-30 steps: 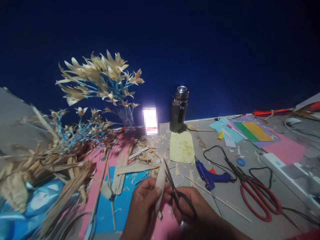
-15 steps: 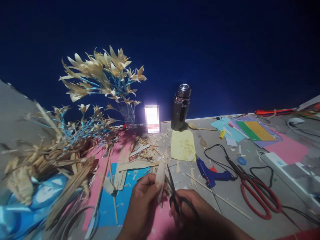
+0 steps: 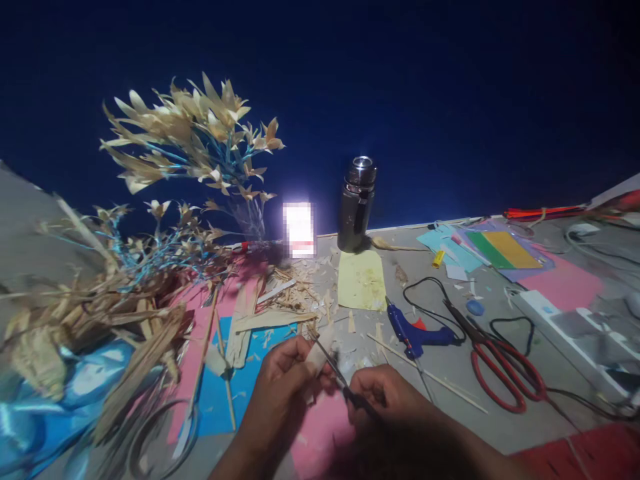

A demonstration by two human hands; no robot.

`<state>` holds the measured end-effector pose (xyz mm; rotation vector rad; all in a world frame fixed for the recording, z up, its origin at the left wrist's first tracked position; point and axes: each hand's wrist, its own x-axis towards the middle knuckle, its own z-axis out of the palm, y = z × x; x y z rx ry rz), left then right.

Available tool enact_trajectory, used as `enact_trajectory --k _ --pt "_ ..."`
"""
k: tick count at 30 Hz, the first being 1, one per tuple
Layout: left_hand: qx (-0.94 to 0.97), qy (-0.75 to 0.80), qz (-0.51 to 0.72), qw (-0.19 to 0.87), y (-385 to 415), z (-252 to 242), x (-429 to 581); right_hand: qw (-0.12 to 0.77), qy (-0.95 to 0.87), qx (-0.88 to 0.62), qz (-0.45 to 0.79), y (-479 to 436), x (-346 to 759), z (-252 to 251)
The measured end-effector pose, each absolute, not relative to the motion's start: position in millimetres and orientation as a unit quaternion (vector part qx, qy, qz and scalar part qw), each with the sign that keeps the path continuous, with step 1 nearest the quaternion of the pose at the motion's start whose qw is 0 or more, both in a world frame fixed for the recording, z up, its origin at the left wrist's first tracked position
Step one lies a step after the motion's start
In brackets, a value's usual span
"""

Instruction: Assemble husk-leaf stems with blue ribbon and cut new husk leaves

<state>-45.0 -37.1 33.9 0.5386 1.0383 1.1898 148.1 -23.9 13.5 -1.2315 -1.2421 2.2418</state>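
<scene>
Between the thumb and fingers of my left hand [image 3: 286, 377] is a pale strip of dried corn husk [image 3: 316, 360]. My right hand [image 3: 383, 393] is closed round the handles of small black scissors [image 3: 334, 365], whose blades lie against the husk strip, pointing up and left. Part of the handles is hidden by my fingers. Below both hands lies pink paper [image 3: 323, 433], with a blue sheet [image 3: 215, 407] to the left. Small husk scraps [image 3: 300, 290] are scattered just beyond my hands.
A blue glue gun [image 3: 415, 333] and large red-handled scissors [image 3: 505, 373] lie at right, beside a white power strip [image 3: 565, 333]. A dark flask [image 3: 356, 207] stands at the back. Husk flowers [image 3: 200, 140] and a husk pile [image 3: 145, 353] occupy the left.
The scissors have turned from nearly upright to slanting left, and their blades now cross the husk strip. The strip is tilted more to the right. The whole view has shifted slightly.
</scene>
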Motion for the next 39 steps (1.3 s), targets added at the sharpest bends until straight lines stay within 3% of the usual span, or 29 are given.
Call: enact_trajectory --k 9,18,30,35,39 --pt "0.263 0.441 0.509 0.691 -36 50 -49 0.147 -0.399 -0.427 0.798 -27 149 25" --pt "0.281 0.433 0.482 0.708 -31 48 -61 0.132 -0.469 -0.427 0.762 -23 158 4" --pt "0.407 0.565 0.353 0.625 -10 51 -61 0.077 -0.563 -0.481 0.667 -15 160 -1" --pt "0.418 0.573 0.432 0.557 -7 49 -66 0.06 -0.599 -0.515 0.61 -10 162 1" --pt "0.38 0.572 0.502 0.526 -10 49 -70 0.156 -0.523 -0.528 0.651 -6 164 20"
